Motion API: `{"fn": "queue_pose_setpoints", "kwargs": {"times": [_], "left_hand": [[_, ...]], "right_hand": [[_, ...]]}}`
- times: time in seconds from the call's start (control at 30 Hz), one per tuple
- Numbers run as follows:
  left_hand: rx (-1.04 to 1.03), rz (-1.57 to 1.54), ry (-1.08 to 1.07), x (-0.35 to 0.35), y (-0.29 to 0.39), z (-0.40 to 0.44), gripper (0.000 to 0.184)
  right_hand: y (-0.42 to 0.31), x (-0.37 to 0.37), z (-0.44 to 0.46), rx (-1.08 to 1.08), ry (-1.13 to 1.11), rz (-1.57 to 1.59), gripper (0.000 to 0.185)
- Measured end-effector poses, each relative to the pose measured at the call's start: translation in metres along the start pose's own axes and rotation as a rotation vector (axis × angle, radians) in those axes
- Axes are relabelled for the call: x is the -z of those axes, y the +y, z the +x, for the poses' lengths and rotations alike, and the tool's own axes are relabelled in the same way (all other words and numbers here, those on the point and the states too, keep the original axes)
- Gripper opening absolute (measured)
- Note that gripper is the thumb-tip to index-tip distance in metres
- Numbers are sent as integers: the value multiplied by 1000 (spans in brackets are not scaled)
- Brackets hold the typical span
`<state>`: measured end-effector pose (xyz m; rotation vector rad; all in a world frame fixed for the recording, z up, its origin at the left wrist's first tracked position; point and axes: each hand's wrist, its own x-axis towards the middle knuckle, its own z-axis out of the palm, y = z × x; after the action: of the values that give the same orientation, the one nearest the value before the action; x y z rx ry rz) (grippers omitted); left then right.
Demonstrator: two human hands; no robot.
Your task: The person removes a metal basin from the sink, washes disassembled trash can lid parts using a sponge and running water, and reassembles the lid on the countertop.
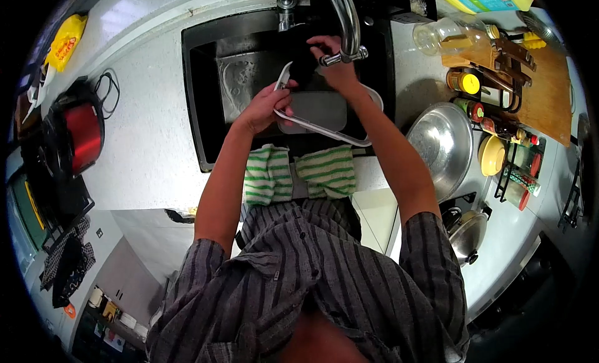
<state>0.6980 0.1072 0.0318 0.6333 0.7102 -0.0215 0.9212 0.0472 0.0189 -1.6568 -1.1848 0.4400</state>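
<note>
My left hand is closed around the pale rim of a see-through rectangular plastic container or lid, holding it tilted over the black sink. The far side of its rim passes behind my right forearm. My right hand is just below the curved chrome faucet, beside its spout. Its fingers are bent and slightly apart, and I see nothing in them. Below the plastic piece, a greyish rectangular shape shows in the sink. Wet suds lie on the sink's left side.
Two green-striped cloths hang over the sink's front edge. To the right stand a large metal bowl, a knife block, jars and a cutting board. A red appliance sits at the left.
</note>
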Motion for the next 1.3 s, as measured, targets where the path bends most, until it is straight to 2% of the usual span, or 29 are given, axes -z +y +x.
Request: {"fn": "queue_pose_setpoints", "kwargs": {"times": [0.03, 0.13, 0.23, 0.33, 0.37, 0.47, 0.57, 0.67, 0.77, 0.87, 0.97, 1.07, 1.17, 1.27, 1.3], "left_hand": [[-9, -35, -6, 0, 0, -1, 31], [-5, -30, -22, -6, -1, -6, 28], [-33, -25, -53, -9, 1, -12, 28], [-29, 101, -51, -14, 0, -24, 30], [-34, 125, -55, -18, -1, -29, 30], [-57, 205, -66, -29, 11, -40, 31], [-64, 276, -75, -30, 21, -46, 33], [-62, 298, -96, -28, 27, -56, 34], [-67, 288, -121, -26, 23, -62, 34], [-70, 297, -141, -26, 17, -73, 35], [-103, 313, -134, -31, 11, -78, 35], [-112, 343, -116, -32, 17, -85, 33], [-155, 350, -102, -25, 12, -81, 33], [-265, 349, -50, -31, 9, -82, 34], [-259, 376, -45, -35, 13, -84, 35]], "right_hand": [[-20, -3, -4, 91, -17, -59, 15], [-10, -17, -14, 68, -34, -171, 13], [-3, -15, -18, 160, -111, -180, 19], [-23, 8, -17, -93, -420, -8, 28], [-35, 18, -16, -90, -489, -27, 38], [-49, 27, -12, -278, -636, 36, 39], [-10, 12, -24, -22, -472, -98, 39], [-26, 13, -26, -383, -542, 152, 34], [-34, 15, -28, -420, -558, 286, 28], [-35, 21, -28, -221, -665, 181, 27], [-48, 19, -30, -285, -636, 147, 26], [-70, 19, -29, -579, -714, 233, 24], [-86, 15, -33, -596, -672, 76, 28], [-96, -1, -46, 195, -142, -644, 34], [-106, -4, -50, 144, -82, -661, 41]]}}
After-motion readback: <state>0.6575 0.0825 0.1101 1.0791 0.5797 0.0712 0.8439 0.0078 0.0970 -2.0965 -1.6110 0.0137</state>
